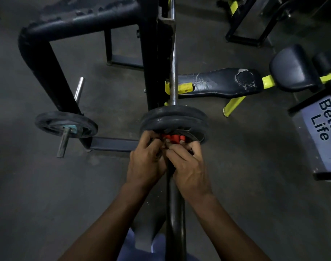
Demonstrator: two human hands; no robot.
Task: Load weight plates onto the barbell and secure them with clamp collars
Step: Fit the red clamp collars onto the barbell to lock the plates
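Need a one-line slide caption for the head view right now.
Both hands, left hand and right hand, grip a red clamp collar against the weight plates on the barbell.

Dim gym light on my feed, cool and flat, no single source I can place. The floor [47, 185] reads as murky grey with soft, weak shadows. Faint sheen runs along the barbell [173, 72] and a chrome peg [79, 89] (no harsh glare). Wide-angle bend is strong: the rack frame [47, 59] bows, corners darken. Forearms at the bottom edge look stretched and soft; fingers slightly smeared.
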